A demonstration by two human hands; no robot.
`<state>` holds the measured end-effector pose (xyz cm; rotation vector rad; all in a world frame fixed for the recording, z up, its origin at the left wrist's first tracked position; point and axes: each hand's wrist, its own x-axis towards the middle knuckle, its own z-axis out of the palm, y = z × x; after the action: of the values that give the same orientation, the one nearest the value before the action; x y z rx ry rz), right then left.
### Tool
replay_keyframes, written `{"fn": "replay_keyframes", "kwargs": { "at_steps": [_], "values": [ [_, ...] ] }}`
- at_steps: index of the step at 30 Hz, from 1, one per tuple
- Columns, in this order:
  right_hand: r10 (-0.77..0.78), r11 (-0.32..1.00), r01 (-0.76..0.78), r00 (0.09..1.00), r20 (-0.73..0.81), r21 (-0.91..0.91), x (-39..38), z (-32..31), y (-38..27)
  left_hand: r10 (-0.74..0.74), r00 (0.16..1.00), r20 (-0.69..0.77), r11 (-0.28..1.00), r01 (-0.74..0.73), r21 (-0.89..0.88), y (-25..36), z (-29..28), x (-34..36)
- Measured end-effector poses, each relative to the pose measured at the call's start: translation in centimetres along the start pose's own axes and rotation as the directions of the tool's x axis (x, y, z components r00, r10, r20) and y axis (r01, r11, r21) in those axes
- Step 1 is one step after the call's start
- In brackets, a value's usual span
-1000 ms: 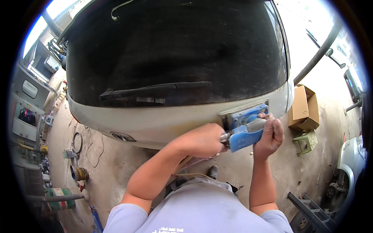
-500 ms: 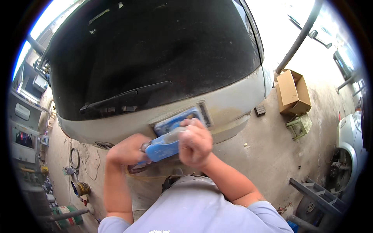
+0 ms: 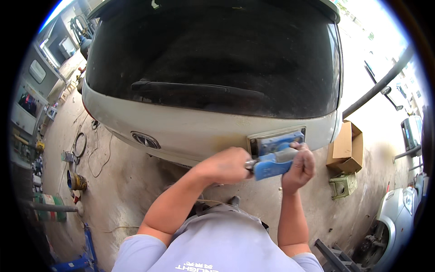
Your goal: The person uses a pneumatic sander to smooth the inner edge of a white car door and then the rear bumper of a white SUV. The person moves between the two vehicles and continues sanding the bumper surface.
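Note:
Both my hands grip a blue power sander (image 3: 272, 170) with a rectangular pad (image 3: 250, 146), which lies against the white tailgate (image 3: 195, 136) of a car. My left hand (image 3: 228, 166) is closed around the sander's rear end, by a metal fitting. Around the grey front part of its body, my right hand (image 3: 299, 167) is closed. The pad sits near the tailgate's right side, just right of a yellowish patch (image 3: 227, 142). The pad's underside is hidden, and the tool is slightly blurred.
Above the panel are the dark rear window (image 3: 213, 59) and its wiper (image 3: 199, 87). A cardboard box (image 3: 345, 147) and a green stool (image 3: 343, 186) stand at right. Cables (image 3: 97, 156) and a tin (image 3: 76, 180) lie left; another car (image 3: 401, 213) is far right.
Both hands and the sander have moved right across the tailgate, from left of the yellowish patch to its right. The view has shifted too. Both hands keep their grip.

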<state>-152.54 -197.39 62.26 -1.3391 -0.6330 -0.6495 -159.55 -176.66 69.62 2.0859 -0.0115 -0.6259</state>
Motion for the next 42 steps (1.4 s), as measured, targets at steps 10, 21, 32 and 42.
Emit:
{"fn": "replay_keyframes", "kwargs": {
  "at_steps": [10, 21, 32, 42],
  "values": [
    [-0.289, 0.956, 0.252, 0.891, 0.351, 0.15, -6.4, 12.3, -3.4, -0.046, 0.949, -0.312, 0.999, 0.047, -0.007, -14.3, -2.8, -10.5],
    [-0.081, 0.993, 0.073, 0.993, -0.09, -0.097, -10.8, 0.7, 0.5, 0.182, 0.954, -0.239, 0.942, -0.1, 0.32, -7.7, 5.6, -2.7],
    [-0.304, 0.927, 0.323, 0.945, 0.119, -0.193, -16.9, 9.4, -0.5, 0.278, 0.884, -0.375, 0.94, -0.17, 0.296, -17.4, 2.0, -8.1],
    [0.636, 0.682, -0.676, 0.362, -0.682, 0.277, -23.2, 10.3, 1.3, 0.404, 0.857, -0.32, 0.804, -0.166, 0.571, -19.6, 9.7, -0.8]
  ]
}}
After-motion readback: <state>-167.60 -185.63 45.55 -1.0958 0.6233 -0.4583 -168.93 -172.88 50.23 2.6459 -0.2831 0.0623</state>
